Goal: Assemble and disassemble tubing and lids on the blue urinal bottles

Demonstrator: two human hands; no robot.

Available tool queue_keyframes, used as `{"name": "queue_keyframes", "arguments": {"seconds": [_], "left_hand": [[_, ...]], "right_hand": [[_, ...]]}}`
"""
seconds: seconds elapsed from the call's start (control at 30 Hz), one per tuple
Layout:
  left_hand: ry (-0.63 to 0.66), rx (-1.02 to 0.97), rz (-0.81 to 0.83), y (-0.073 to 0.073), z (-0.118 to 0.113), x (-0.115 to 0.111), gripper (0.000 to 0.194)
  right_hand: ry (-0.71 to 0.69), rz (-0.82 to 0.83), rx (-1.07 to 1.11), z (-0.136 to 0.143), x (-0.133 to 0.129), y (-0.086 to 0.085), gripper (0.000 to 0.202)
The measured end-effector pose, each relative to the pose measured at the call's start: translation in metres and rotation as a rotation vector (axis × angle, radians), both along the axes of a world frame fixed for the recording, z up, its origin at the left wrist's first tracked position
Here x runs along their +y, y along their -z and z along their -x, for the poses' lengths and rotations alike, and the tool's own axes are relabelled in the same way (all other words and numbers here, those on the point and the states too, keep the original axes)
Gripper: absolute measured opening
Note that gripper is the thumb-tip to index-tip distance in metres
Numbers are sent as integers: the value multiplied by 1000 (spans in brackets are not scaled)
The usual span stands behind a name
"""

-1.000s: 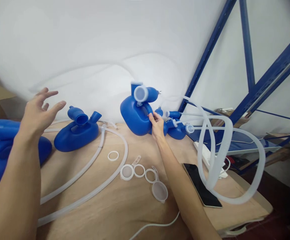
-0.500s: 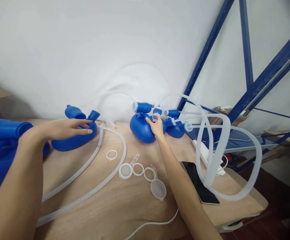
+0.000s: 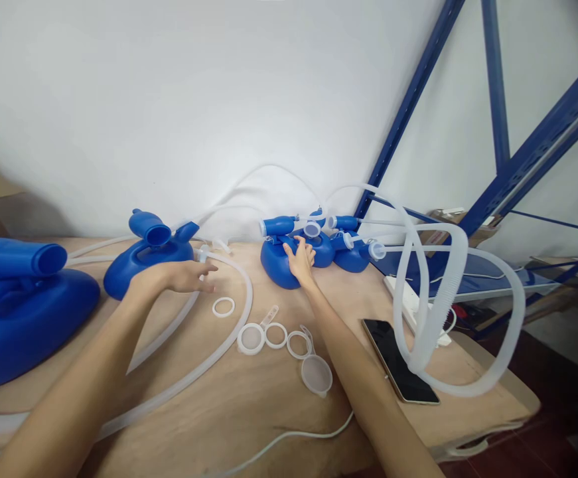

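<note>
My right hand [image 3: 299, 260] is at the front of a blue plastic urinal bottle [image 3: 276, 262] standing near the wall. Its thumb and fingers are apart, overlapping the bottle; whether they press on it I cannot tell. White caps and a clear tube [image 3: 269, 166] are fitted at the bottle's necks. My left hand [image 3: 186, 275] hovers with fingers spread, holding nothing, above a clear hose [image 3: 169, 330]. Just behind it sits another blue urinal bottle [image 3: 137, 262] with uncapped necks. A larger-looking blue bottle [image 3: 30, 318] stands at the far left.
White rings and lids, among them a loose ring [image 3: 223, 307] and a round cap [image 3: 317, 374], lie mid-table. A phone [image 3: 398, 358], a white power strip [image 3: 411, 305] and a coiled hose [image 3: 512, 299] are at right, beside a blue metal rack [image 3: 498, 179].
My left hand has moved right and down, off the left bottle to above the hose. My right hand has shifted slightly left and down. The centre bottle has turned, and its tube arcs differently.
</note>
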State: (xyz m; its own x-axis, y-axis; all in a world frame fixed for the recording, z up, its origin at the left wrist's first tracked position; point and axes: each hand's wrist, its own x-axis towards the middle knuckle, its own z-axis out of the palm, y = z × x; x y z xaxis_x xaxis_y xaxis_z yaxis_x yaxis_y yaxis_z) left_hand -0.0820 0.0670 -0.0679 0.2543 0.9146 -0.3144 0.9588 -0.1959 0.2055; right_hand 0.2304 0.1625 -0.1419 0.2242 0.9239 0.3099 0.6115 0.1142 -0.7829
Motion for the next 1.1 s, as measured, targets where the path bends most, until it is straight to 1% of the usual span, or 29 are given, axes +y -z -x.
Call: {"name": "queue_keyframes", "arguments": {"seconds": [0.07, 0.1, 0.13, 0.17, 0.2, 0.27, 0.3, 0.33, 0.4, 0.43, 0.47, 0.53, 0.6, 0.67, 0.73, 0.8, 0.87, 0.9, 0.93, 0.97, 1.0, 1.03, 1.07, 1.1], "left_hand": [[25, 48, 70, 8, -13, 3, 107], [40, 64, 108, 12, -19, 3, 107], [58, 75, 129, 16, -27, 4, 105], [77, 85, 148, 21, -34, 4, 101], [95, 94, 162, 26, -41, 4, 98], [123, 109, 171, 35, -55, 2, 93], [134, 114, 166, 39, -61, 1, 89], [143, 115, 157, 42, -65, 1, 84], [158, 103, 134, 45, -70, 0, 72], [166, 90, 119, 45, -70, 0, 65], [173, 70, 102, 42, -69, 0, 60], [185, 16, 48, 32, -64, -1, 56], [194, -60, -30, 16, -58, -4, 60], [202, -233, -124, -1, -56, -12, 67], [193, -506, -210, -17, -58, -23, 70], [157, -755, -285, -27, -63, -34, 68], [129, -874, -326, -34, -68, -40, 64], [123, -878, -338, -38, -68, -41, 63], [112, -835, -356, -42, -65, -41, 61], [80, -742, -392, -46, -60, -40, 59], [21, -603, -439, -50, -51, -39, 57], [-68, -439, -498, -54, -39, -37, 57], [-201, -262, -558, -57, -24, -35, 58], [-329, -119, -559, -59, -7, -33, 61]], "right_hand": [[-4, -15, -43, -4, -2, -16, 58], [-32, -34, -59, -8, -5, -26, 58], [-89, -61, -72, -12, -9, -39, 57], [-184, -88, -83, -17, -15, -52, 53], [-316, -87, -83, -23, -22, -66, 49], [-593, -40, -130, -33, -41, -89, 46], [-729, -3, -188, -37, -52, -98, 46], [-862, 56, -251, -39, -64, -105, 48], [-1069, 188, -360, -39, -84, -110, 54], [-1135, 242, -404, -35, -91, -109, 58], [-1169, 271, -433, -31, -97, -107, 64], [-1177, 239, -437, -18, -102, -100, 78], [-1160, 133, -399, -3, -101, -93, 90], [-1146, 45, -339, 10, -96, -89, 97], [-1144, 12, -249, 20, -93, -88, 97], [-1157, 11, -114, 25, -91, -89, 91], [-1143, -1, -6, 28, -93, -92, 82], [-1116, -18, 18, 29, -94, -93, 77], [-1077, -47, 23, 29, -96, -94, 71], [-1029, -83, 13, 29, -98, -96, 63], [-974, -123, -8, 29, -99, -97, 54], [-908, -167, -34, 29, -100, -98, 44], [-833, -208, -61, 28, -100, -99, 38], [-756, -246, -88, 27, -100, -100, 38]]}}
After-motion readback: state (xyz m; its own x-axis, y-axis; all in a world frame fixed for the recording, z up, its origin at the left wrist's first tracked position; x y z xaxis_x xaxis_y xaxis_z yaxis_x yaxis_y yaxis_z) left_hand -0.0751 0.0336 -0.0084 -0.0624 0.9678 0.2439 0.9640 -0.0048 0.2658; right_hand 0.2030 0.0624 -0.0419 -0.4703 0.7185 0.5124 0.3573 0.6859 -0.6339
